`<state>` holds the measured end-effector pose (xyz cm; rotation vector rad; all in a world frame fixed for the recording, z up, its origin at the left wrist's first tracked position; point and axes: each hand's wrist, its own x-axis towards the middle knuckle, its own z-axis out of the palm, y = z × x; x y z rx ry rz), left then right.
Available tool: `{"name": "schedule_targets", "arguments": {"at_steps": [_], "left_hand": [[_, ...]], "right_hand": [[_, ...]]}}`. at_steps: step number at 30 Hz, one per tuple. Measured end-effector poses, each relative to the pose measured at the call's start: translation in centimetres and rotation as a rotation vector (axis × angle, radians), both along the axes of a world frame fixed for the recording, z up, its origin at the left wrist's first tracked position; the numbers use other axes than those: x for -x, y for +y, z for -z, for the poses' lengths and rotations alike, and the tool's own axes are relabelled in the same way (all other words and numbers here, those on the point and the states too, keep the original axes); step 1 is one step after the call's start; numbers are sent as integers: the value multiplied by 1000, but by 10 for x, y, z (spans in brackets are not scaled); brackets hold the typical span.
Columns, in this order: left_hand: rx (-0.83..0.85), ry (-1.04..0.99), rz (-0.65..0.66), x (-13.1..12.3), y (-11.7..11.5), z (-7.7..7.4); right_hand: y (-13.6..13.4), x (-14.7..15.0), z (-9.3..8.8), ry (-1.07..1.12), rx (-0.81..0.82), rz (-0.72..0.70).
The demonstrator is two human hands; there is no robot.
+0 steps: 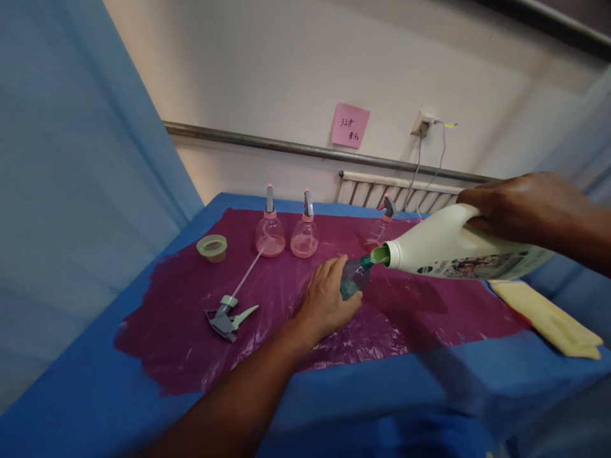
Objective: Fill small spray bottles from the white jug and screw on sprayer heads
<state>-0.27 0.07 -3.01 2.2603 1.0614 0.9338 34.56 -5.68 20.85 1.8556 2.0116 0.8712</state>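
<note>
My left hand (328,298) is wrapped around a clear greenish spray bottle (356,278) whose neck has no sprayer on it. In my right hand (506,202) is a large cream detergent jug (439,245), gripped by its handle and tipped to the left. The jug's open green spout meets the bottle's mouth. Whether liquid is flowing between them I cannot make out. To the left, a grey and pale green spray trigger head (224,320) lies on the sheet with its long tube pointing away. A small green round container (212,247) sits farther back.
Two spray bottles with pink liquid (270,236) (304,238) stand at the back, and another spray bottle (379,230) stands behind the jug. A purple plastic sheet (181,331) covers part of the blue table (334,397). A folded yellow cloth (548,316) lies at right.
</note>
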Motion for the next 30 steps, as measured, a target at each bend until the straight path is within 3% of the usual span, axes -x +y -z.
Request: {"name": "schedule_targets", "arguments": {"at_steps": [19, 23, 30], "left_hand": [[-13, -33, -1, 0, 1, 2], [12, -50, -3, 0, 0, -1], [96, -90, -54, 0, -1, -5]], "right_hand": [[-3, 11, 1, -10, 40, 96], [-3, 10, 15, 36, 32, 149], [-2, 5, 55, 285, -6, 211]]}}
